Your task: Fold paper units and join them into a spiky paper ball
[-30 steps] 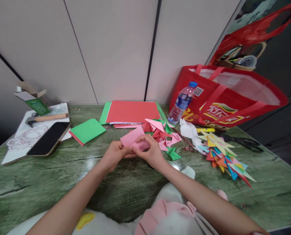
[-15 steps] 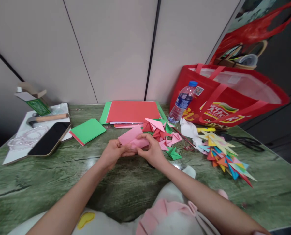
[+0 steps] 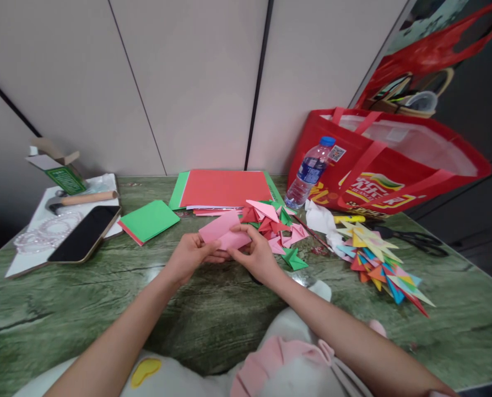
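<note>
A pink sheet of paper (image 3: 220,225), with a fold across it, is held up between both hands over the table. My left hand (image 3: 191,255) grips its lower left side, thumb on top and fingers beneath. At the right end, my right hand (image 3: 257,252) pinches the sheet between thumb and fingers. Just beyond my right hand lies a pile of folded paper pieces (image 3: 270,225) in red, pink and green. A single green folded piece (image 3: 295,259) rests at the near edge of that pile.
Behind stand stacked red and green sheets (image 3: 229,188); left of them lie smaller green sheets (image 3: 150,220). A phone (image 3: 84,234) and hammer (image 3: 84,198) are at far left. Rightward are a water bottle (image 3: 309,173), red bag (image 3: 369,165), colourful folded pieces (image 3: 382,262) and scissors (image 3: 419,240).
The pink paper has shifted very slightly in my hands, and its fold shows a little more openly. Both hands keep nearly the same place and grip.
</note>
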